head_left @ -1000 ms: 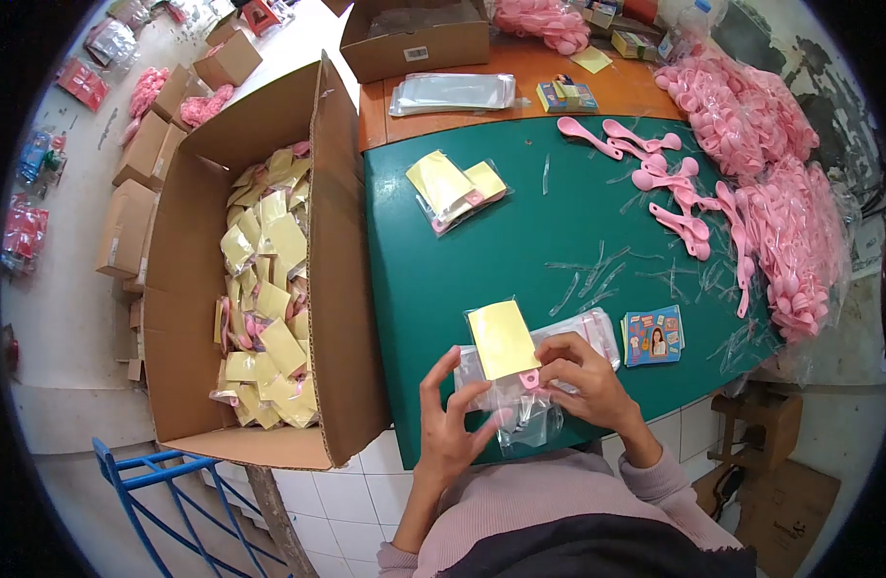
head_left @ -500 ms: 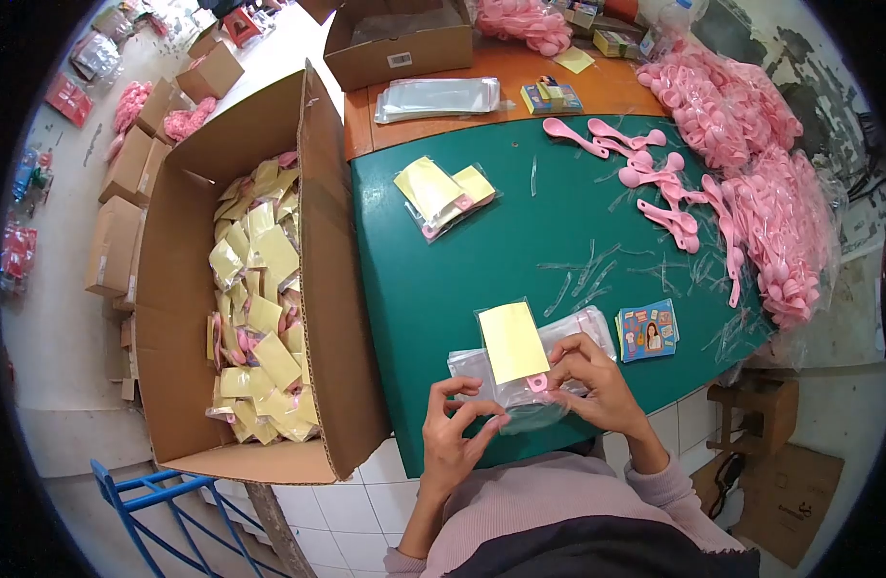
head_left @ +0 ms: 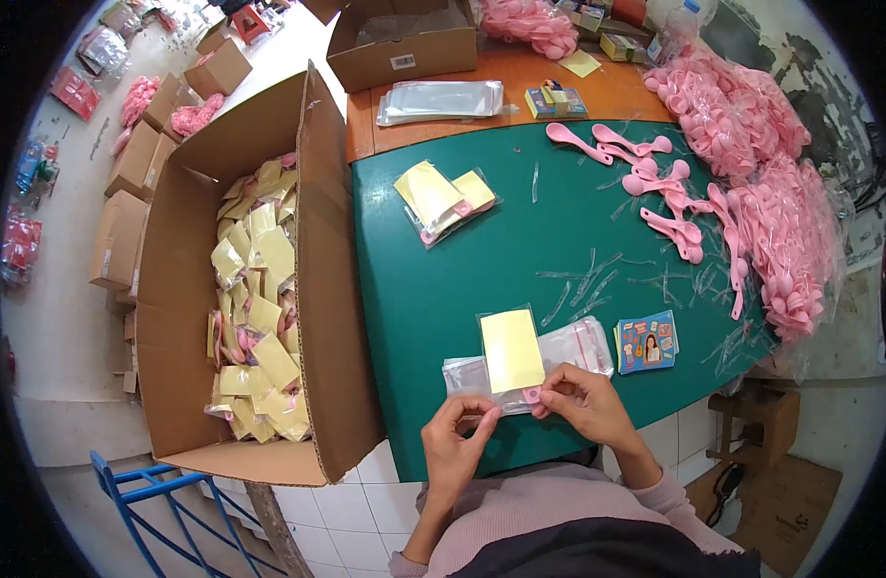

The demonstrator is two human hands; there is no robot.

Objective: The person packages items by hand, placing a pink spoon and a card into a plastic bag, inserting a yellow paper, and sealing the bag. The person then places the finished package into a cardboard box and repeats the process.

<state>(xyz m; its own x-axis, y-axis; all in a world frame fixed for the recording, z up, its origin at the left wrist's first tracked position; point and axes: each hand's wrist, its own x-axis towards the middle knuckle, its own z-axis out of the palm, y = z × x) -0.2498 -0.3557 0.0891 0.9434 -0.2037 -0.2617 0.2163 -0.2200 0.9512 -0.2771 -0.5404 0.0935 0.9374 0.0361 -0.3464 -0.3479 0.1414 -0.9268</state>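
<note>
A clear plastic bag with a yellow card (head_left: 512, 349) inside lies over a stack of flat clear bags (head_left: 576, 349) near the green table's front edge. Below the card, the handle end of a pink spoon (head_left: 532, 395) shows through the plastic. My left hand (head_left: 455, 438) pinches the bag's lower left corner between thumb and index finger. At the lower right corner, beside the spoon's end, my right hand (head_left: 589, 409) pinches the same edge with fingers closed.
Left of the table stands a large cardboard box (head_left: 342, 289) of packed bags. Two or so filled bags (head_left: 429, 197) lie on the green top. Printed cards (head_left: 646, 342) are at right, with loose pink spoons (head_left: 674, 231), plastic strips (head_left: 587, 284) and a spoon heap (head_left: 785, 241) beyond.
Both hands have come slightly lower, toward me. The bag's loose clear flap, which bowed out below the card, is now drawn in at the lower edge between my fingertips.
</note>
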